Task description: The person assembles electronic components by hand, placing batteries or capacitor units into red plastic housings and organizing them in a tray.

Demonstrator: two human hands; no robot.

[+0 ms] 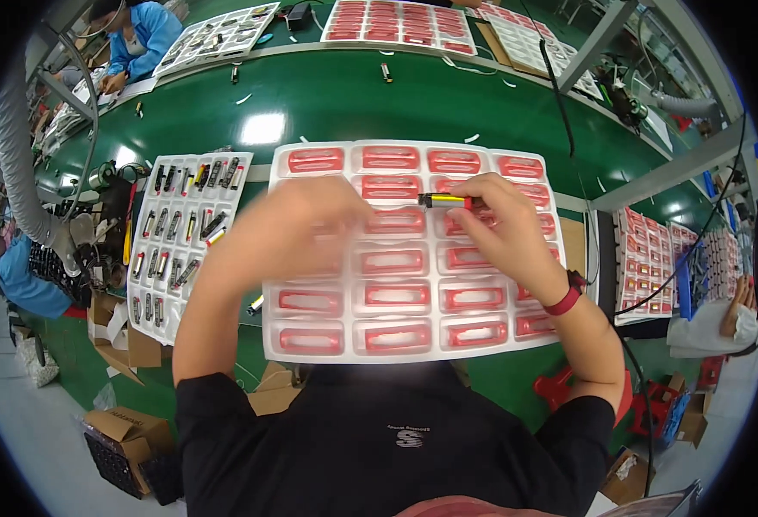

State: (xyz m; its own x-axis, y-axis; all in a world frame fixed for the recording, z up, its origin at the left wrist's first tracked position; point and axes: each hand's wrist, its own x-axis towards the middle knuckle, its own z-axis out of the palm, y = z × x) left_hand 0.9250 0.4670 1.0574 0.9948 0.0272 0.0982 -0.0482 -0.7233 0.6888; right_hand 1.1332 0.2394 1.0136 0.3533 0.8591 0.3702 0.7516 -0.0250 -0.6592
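- The green surface [344,99] carries everything.
- A white moulded tray [413,340] of red parts lies at its centre.
- A second white tray [180,233] of small dark and yellow pieces lies just left.
- More trays [396,21] sit along the far edge.

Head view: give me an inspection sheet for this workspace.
Surface: green table, glossy with glare.
Job's things: white tray of red pieces; small yellow-and-black cylinder.
Clutter: second tray of small cylinders at left; loose bits on the table; cardboard boxes below.
Grips: right hand pinches the cylinder; left hand blurred, beside it over the tray.
Cables: black cable at right.
Surroundings: more trays across the table; a co-worker far left.
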